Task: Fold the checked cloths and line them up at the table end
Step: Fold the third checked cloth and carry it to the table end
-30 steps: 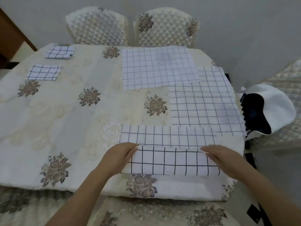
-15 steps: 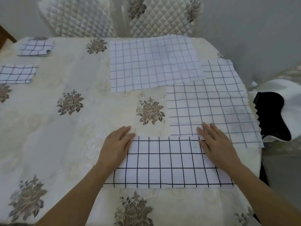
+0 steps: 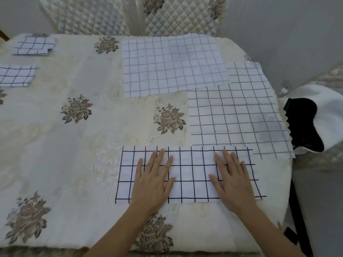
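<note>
Left hand (image 3: 152, 182) and right hand (image 3: 233, 182) lie flat, fingers straight and spread, on a near cloth (image 3: 193, 175), seemingly folded once, at the table (image 3: 92, 145) edge. Two folded cloths (image 3: 33, 46) sit far left; two open cloths (image 3: 172, 64) remain.

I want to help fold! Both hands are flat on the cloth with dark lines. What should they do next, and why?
Probably the right hand should lift the right end of the cloth and fold it over to the left hand. The cloth is a long strip, while the two folded cloths at the far left are small squares.
</note>
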The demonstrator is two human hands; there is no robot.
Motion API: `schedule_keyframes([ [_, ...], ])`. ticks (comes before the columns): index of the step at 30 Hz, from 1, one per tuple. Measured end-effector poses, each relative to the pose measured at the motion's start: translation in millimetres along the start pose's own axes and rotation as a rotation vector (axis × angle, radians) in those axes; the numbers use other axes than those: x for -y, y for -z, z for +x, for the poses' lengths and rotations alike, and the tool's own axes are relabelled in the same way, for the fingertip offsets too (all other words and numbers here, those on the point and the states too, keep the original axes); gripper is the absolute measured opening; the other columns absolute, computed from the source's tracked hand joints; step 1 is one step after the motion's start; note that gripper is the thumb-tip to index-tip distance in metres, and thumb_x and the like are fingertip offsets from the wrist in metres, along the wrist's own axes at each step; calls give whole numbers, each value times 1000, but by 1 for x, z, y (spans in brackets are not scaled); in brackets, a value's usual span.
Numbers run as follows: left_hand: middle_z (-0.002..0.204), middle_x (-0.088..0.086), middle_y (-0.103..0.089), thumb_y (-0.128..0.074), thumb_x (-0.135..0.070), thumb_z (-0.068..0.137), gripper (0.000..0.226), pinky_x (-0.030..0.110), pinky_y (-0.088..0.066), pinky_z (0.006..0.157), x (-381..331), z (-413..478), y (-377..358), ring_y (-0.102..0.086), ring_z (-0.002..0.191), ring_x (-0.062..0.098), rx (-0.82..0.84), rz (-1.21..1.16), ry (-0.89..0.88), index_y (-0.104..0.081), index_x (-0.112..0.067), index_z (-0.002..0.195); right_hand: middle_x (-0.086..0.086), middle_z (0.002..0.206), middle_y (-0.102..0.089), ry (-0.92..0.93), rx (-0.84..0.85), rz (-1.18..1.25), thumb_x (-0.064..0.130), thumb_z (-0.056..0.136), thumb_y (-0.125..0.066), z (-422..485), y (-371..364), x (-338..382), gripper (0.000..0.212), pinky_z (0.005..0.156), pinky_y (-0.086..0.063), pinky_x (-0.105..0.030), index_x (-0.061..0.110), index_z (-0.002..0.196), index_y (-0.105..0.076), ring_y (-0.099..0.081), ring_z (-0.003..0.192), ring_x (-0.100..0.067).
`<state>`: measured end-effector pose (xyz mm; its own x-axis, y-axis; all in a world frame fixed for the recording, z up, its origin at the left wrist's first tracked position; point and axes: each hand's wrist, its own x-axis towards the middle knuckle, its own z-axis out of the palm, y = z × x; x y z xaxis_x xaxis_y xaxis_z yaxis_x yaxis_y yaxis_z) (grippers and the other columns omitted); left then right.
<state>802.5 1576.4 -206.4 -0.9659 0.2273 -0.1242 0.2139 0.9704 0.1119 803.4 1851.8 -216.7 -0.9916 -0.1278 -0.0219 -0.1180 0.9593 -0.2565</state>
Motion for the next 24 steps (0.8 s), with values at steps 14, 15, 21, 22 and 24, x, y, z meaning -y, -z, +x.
schedule_keyframes([
  [14, 167, 0, 0, -20, -62, 100, 70, 54, -8, 123, 21, -15, -12, 0, 154, 20, -52, -38, 116, -7, -27, 159, -1, 167, -1, -168, 20, -68, 68, 96, -17, -7, -2, 1, 75, 122, -10, -54, 28, 159, -9, 1, 153, -26],
  [15, 167, 0, 0, -21, -61, 100, 69, 54, -8, 123, 9, -12, -12, 0, 154, 20, -50, -44, 78, -7, -28, 159, -1, 167, -2, -113, 23, -62, 68, 97, -17, -3, -4, 19, 74, 122, -8, -54, 28, 159, -11, 1, 153, -26],
  [21, 167, 0, 1, -21, -61, 101, 68, 53, -10, 123, -9, -14, -23, 2, 154, 19, -8, -24, 72, -6, -30, 159, 0, 167, -6, 60, 76, -77, 68, 99, -21, 6, -30, 76, 70, 121, -11, -55, 32, 158, -14, -2, 153, -26],
  [22, 167, 0, 3, -20, -61, 101, 68, 53, -9, 123, -4, -16, -24, 3, 154, 18, -12, -24, 86, -4, -31, 159, 0, 167, -5, 66, 75, -89, 67, 99, -21, 7, -32, 75, 69, 121, -12, -55, 32, 158, -13, 0, 154, -25],
  [24, 167, -2, 5, -19, -61, 100, 68, 51, -9, 123, 7, -20, -23, 5, 154, 17, -19, -20, 109, -1, -32, 159, 0, 167, -4, 78, 70, -112, 67, 100, -22, 7, -35, 73, 69, 121, -12, -55, 33, 158, -10, 1, 154, -25],
])
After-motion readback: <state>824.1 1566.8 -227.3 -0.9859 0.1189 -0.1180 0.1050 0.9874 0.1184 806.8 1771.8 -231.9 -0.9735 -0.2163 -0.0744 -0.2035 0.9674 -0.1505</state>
